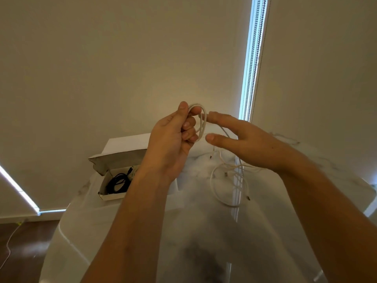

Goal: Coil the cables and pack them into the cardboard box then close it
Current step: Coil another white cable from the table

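My left hand (173,137) is raised above the table, pinching a small coil of white cable (203,121) between thumb and fingers. Just to its right is my right hand (242,139), fingers spread, with the cable's free length running under its fingers down to the table. Several loose white cables (230,180) lie tangled on the table below the right hand. The white cardboard box (114,197) stands open at the left, lid flap up, with a coiled black cable (119,183) inside. My left forearm hides the box's right part.
The glossy white marble table (142,231) fills the lower view; its left edge curves over a dark wood floor (22,246) where a thin white cord (9,240) lies. Beige roller blinds (122,58) and a bead chain (253,64) stand behind.
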`<state>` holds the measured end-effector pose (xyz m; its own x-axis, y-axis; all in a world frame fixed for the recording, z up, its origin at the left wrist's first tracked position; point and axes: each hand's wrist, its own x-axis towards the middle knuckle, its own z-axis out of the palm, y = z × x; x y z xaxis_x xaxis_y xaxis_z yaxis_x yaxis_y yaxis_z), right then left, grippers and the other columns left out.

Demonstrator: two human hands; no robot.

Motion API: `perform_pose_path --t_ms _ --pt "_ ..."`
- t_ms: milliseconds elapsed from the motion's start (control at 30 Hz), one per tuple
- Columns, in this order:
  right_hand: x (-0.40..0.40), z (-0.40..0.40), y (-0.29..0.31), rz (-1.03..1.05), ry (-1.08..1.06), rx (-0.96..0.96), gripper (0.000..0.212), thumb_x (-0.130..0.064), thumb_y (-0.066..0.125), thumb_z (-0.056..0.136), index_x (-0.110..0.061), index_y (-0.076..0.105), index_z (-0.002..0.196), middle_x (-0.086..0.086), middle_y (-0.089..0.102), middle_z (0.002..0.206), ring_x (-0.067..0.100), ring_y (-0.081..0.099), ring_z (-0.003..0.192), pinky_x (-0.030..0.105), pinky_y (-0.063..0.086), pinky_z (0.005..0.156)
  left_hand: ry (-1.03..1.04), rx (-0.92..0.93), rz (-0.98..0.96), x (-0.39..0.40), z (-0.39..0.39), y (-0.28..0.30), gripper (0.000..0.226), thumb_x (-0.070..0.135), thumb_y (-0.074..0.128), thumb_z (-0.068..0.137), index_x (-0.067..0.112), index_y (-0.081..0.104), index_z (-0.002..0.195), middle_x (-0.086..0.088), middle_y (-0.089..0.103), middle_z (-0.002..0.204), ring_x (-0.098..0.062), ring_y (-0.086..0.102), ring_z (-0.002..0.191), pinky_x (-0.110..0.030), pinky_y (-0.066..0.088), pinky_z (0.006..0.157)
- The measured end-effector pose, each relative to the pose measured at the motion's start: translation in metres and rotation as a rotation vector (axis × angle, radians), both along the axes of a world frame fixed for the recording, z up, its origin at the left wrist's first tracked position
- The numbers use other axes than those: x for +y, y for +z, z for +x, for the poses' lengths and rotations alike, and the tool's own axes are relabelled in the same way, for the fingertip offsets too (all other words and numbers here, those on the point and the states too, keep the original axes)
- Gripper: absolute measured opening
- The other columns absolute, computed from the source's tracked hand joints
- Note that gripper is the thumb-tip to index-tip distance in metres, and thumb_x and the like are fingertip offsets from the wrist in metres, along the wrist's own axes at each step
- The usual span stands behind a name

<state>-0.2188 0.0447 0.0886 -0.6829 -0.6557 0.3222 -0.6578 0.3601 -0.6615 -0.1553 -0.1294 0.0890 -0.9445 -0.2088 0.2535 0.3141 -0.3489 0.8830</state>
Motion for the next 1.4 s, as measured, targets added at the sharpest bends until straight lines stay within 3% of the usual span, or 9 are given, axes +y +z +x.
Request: perform_pose_path --t_ms 133,433,667,833,900,1033,1200,1300,1400 --pt "-0.013 0.002 -0.004 -0.306 -0.004 -0.097 0.025 -0.030 0.054 0.104 -0.025 0.069 0.123 -0.013 0.071 0.120 -0.001 0.062 0.115 0.021 0.045 0.101 -0.065 -0.039 0.034 0.000 -0.001 0.000 0.035 0.032 0.048 0.107 0.005 0.070 0.100 0.003 0.035 0.066 -0.008 0.027 0.057 -0.019 0.037 0.055" --pt "-0.022 -0.009 -0.017 -0.534 -0.279 -0.190 0.021 -0.030 0.059 0.098 -0.018 0.075 0.106 -0.011 0.072 0.113 0.000 0.064 0.105 0.017 0.044 0.084 -0.273 -0.152 0.260 0.000 -0.006 -0.003 0.032 0.033 0.045 0.108 0.011 0.062 0.091 0.007 0.034 0.065 -0.006 0.029 0.050 -0.018 0.036 0.052" --pt "-0.019 -0.013 -0.023 -0.417 -0.348 0.008 0.034 -0.039 0.070 0.092 -0.010 0.065 0.073 -0.008 0.064 0.106 0.002 0.062 0.097 0.014 0.040 0.081 -0.263 -0.045 0.512 -0.005 -0.009 -0.002 0.033 0.022 0.040 0.109 0.001 0.063 0.118 0.005 0.046 0.073 -0.006 0.039 0.058 -0.018 0.042 0.061" --pt "-0.013 -0.005 -0.012 -0.210 -0.151 -0.100 0.033 -0.035 0.074 0.089 -0.005 0.064 0.079 0.012 0.066 0.081 0.016 0.059 0.070 0.030 0.049 0.072 -0.168 0.042 0.609 0.000 -0.012 -0.004 0.039 0.014 0.042 0.108 -0.010 0.052 0.137 -0.001 0.054 0.079 -0.006 0.047 0.061 -0.018 0.050 0.063" --pt "-0.011 -0.001 -0.007 -0.185 -0.082 -0.178 0.027 -0.031 0.074 0.089 -0.005 0.066 0.089 0.015 0.072 0.091 0.026 0.068 0.083 0.038 0.055 0.082 -0.111 0.073 0.612 0.001 -0.013 -0.006 0.040 0.014 0.043 0.108 -0.010 0.051 0.138 -0.002 0.056 0.079 -0.007 0.049 0.060 -0.018 0.050 0.064" --pt "-0.009 0.004 -0.003 -0.262 0.053 -0.511 0.019 -0.016 0.069 0.093 -0.003 0.063 0.106 0.013 0.076 0.101 0.031 0.070 0.105 0.041 0.054 0.101 -0.033 0.109 0.611 0.001 -0.015 -0.008 0.034 0.013 0.046 0.107 -0.010 0.057 0.131 -0.006 0.060 0.085 -0.009 0.054 0.063 -0.019 0.052 0.064" --pt "-0.007 0.010 0.003 -0.463 0.123 -0.900 0.027 -0.011 0.053 0.103 -0.007 0.067 0.125 0.005 0.054 0.066 0.024 0.073 0.080 0.042 0.059 0.092 0.090 0.151 0.598 -0.006 -0.018 -0.011 0.024 0.007 0.053 0.104 -0.006 0.062 0.121 -0.014 0.064 0.104 -0.012 0.060 0.072 -0.021 0.054 0.073" --pt "-0.007 0.013 0.006 -0.407 0.066 -0.897 0.026 -0.017 0.054 0.103 -0.011 0.070 0.123 -0.001 0.034 0.063 0.012 0.045 0.054 0.033 0.059 0.067 0.162 0.162 0.546 -0.009 -0.018 -0.013 0.021 0.007 0.054 0.104 -0.004 0.064 0.117 -0.013 0.066 0.103 -0.013 0.061 0.076 -0.021 0.055 0.076" --pt "-0.008 0.015 0.009 -0.153 -0.079 -0.617 0.022 -0.028 0.057 0.102 -0.026 0.071 0.118 -0.002 0.043 0.064 0.009 0.038 0.052 0.023 0.045 0.053 0.224 0.148 0.535 -0.006 -0.018 -0.013 0.017 0.006 0.054 0.103 -0.001 0.067 0.109 -0.011 0.070 0.099 -0.013 0.066 0.078 -0.022 0.056 0.076"
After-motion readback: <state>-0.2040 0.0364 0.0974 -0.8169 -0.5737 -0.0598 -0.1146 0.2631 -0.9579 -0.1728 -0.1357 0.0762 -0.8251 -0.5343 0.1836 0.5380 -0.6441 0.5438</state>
